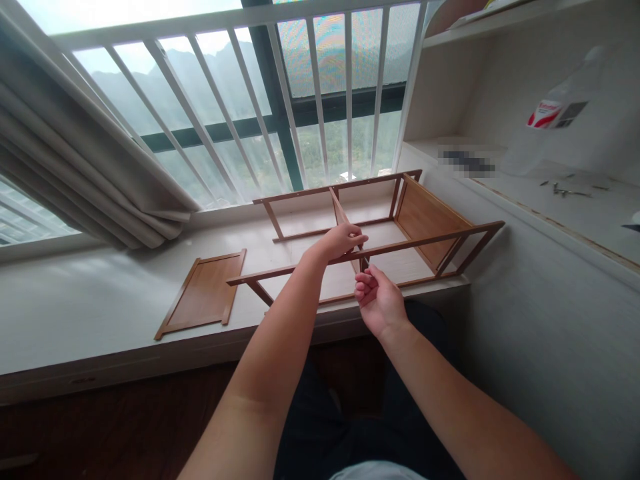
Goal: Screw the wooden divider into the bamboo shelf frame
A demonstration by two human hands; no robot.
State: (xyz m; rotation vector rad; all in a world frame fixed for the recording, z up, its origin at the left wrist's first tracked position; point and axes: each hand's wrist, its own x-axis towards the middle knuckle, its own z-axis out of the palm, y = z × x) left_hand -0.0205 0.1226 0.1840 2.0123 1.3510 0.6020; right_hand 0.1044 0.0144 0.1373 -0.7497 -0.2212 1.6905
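Head view shows me both of my arms reaching out over my lap to a light brown wooden rack frame (425, 220) lying on its side on the pale window-ledge worktop (100, 300), right of centre and close to the near edge. My left hand (343, 240) is curled closed around the upper end of a thin wooden divider panel (340, 213) that stands between the frame's near rail and far rail. My right hand (377, 300) sits just below and near of it, fingers loosely curled by the near rail; whether they pinch a small fastener or tool I cannot tell, as the fingers hide it. A flat brown wooden panel with a raised border (205, 293) lies loose on the worktop well to the left, near the grey curtain (75, 167). Small metal screws (567, 192) are scattered on the white shelf (550, 200) to the far right, beside a clear plastic bag with a red and white label (555, 113). My worry is that the frame rests on thin legs close to the worktop's near edge, so pushing sideways on the divider could rack it or slide it off onto my knees. The divider looks slim, and twisting it could split a joint. Anything small dropped from my right hand would likely fall into my lap or onto the dark floor.
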